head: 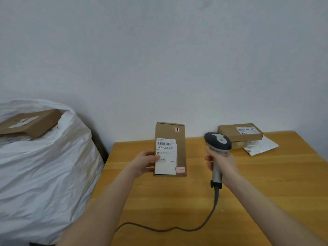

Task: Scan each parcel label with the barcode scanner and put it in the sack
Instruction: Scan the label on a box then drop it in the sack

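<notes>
My left hand (144,163) grips a tall brown cardboard parcel (177,135) by its left edge and holds it upright over the wooden table (266,183). Its white label (166,157) with a barcode faces me. My right hand (221,165) grips the grey handle of the barcode scanner (218,142), just right of the parcel, its dark head at the height of the label. The scanner's cable (177,229) trails across the table toward me. The white sack (44,166) stands left of the table, with a brown parcel (31,123) lying in its open top.
At the table's back right, a flat brown parcel (240,132) lies on another package (238,144), beside a white plastic mailer (260,145). A pale wall rises right behind the table. A narrow dark gap separates the sack from the table's left edge.
</notes>
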Available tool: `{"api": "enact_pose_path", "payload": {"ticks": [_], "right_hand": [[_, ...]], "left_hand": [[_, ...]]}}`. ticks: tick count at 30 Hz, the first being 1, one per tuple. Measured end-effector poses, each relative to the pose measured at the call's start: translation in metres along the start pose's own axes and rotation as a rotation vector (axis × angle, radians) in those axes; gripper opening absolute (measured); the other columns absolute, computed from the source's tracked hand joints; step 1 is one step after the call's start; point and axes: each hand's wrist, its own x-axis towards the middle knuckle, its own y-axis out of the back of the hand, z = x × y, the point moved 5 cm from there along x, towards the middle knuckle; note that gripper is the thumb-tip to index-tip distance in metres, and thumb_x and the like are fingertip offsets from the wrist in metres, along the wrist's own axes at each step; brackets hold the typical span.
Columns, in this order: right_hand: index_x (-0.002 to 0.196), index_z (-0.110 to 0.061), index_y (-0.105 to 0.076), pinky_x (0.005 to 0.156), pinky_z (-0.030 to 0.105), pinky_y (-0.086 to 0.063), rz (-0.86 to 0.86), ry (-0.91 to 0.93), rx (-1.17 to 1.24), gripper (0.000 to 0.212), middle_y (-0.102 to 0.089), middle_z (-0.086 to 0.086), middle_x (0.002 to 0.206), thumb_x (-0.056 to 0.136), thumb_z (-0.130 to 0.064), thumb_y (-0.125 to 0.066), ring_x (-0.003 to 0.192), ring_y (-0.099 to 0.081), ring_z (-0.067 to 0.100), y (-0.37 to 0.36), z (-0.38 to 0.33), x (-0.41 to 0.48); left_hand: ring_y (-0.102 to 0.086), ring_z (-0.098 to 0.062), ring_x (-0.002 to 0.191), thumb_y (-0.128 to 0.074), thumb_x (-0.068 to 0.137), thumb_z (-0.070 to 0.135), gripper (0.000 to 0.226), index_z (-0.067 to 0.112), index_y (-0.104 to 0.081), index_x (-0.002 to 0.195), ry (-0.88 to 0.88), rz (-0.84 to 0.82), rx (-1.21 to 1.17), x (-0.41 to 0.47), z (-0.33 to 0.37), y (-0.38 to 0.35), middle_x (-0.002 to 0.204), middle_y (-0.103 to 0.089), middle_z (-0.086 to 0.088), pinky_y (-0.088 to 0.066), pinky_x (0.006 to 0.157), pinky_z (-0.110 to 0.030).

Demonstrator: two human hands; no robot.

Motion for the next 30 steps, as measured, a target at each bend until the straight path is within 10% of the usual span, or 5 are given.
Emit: {"api": "enact_pose_path", "payload": {"ticks": [30], "right_hand": [[0.065,-0.006,-0.061,0.050,0.028,-0.042,-0.237,0.021,-0.300,0.026,-0.056,0.004,0.052,0.084,-0.020,-0.071,0.044,-0.048,0.014,-0.036,0.020,-0.100]], "left_hand": [[-0.061,-0.023,0.101,-0.060,0.092,0.007,0.042,0.008,-0.050,0.133,-0.072,0.257,-0.103,0.016,-0.025,-0.035,0.120,-0.064,-0.005,-0.051,0.079,-0.041]]}}
